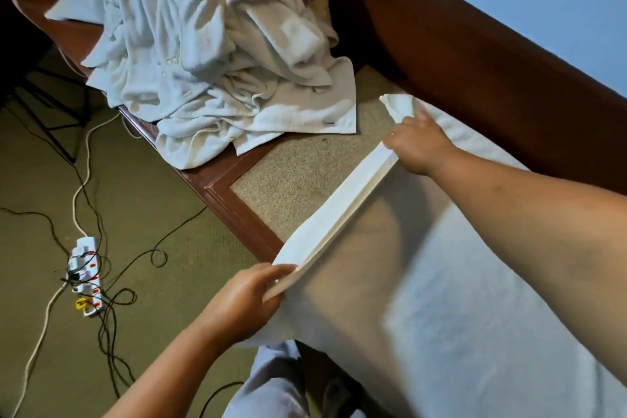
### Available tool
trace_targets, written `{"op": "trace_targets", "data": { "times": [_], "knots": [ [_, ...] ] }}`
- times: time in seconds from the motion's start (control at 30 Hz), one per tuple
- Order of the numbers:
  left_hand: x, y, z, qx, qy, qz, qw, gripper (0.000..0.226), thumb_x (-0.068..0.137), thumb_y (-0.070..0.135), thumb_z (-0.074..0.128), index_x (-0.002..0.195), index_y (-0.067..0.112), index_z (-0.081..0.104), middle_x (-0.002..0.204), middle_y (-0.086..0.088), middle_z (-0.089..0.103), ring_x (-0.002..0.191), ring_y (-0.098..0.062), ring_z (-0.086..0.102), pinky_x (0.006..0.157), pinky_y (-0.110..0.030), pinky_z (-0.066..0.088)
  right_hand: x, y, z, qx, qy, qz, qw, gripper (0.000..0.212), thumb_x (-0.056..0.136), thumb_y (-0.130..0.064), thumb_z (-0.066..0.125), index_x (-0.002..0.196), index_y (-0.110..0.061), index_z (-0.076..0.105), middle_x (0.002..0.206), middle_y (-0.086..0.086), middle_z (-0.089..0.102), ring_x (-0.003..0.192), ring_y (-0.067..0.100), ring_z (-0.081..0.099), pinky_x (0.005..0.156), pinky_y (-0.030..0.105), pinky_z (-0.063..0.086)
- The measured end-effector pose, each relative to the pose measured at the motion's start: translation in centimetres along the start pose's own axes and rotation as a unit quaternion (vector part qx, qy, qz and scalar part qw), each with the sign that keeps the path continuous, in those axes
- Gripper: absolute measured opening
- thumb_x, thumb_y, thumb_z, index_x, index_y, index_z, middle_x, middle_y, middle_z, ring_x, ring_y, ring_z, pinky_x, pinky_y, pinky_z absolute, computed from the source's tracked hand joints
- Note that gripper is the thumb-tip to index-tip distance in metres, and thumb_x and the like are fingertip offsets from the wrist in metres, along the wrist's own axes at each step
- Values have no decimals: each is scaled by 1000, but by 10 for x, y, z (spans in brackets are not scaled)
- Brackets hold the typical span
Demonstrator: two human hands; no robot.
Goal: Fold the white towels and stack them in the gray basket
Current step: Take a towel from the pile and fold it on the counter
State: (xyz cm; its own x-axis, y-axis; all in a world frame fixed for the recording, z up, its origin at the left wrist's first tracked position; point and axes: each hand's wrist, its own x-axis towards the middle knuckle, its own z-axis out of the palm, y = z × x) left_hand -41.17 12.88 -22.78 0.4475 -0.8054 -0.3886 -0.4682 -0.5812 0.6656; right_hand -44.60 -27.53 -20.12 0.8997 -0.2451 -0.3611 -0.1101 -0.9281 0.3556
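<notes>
Much of the towel (349, 200) is blurred, cut off toward 5 o'clock. My left grip (251, 299) pinches its folded edge at 7 o'clock; right grip (417, 142) holds the far end at 2 o'clock, above the table (234, 204).

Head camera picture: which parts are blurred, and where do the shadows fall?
In the head view, the flat white towel being folded smears with motion blur at lower right; the crumpled pile of white towels is sharp. The towel's raised edge, gripped by the left hand and the right hand, casts a grey shadow on the cloth below it.
</notes>
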Motion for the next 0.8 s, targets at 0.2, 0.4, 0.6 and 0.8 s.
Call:
{"op": "trace_targets", "data": {
  "times": [0.2,0.4,0.6,0.8],
  "knots": [
    [-22,54,48,-41,-164,2,986,78,83,4,48,127,68,48,114,34,66,95,21,57,81,-8,46,-82,39,41,-80,-1,128,989,27,94,-17,44,111,-22,64,111,8,65,104,29,60,100,44,36],
    [-49,89,147,-35,-278,59,958,54,101,38,48,141,69,31,128,14,61,121,-7,57,100,-19,42,-184,67,109,16,-96,325,941,29,91,-13,46,118,-12,55,115,14,66,98,34,66,101,42,36],
    [-75,86,196,-115,-243,-59,961,51,96,15,65,83,64,68,96,43,64,95,11,62,88,-15,50,-268,34,141,261,-177,419,851,54,93,-26,45,144,-14,32,135,14,53,121,34,55,89,39,43],
    [-52,15,165,-255,124,-271,920,48,88,4,75,129,9,51,135,-8,57,101,-30,64,79,-47,58,-344,-91,139,556,-135,405,713,32,95,-39,56,122,-22,55,122,3,62,111,24,61,85,30,48]
  ]
}}
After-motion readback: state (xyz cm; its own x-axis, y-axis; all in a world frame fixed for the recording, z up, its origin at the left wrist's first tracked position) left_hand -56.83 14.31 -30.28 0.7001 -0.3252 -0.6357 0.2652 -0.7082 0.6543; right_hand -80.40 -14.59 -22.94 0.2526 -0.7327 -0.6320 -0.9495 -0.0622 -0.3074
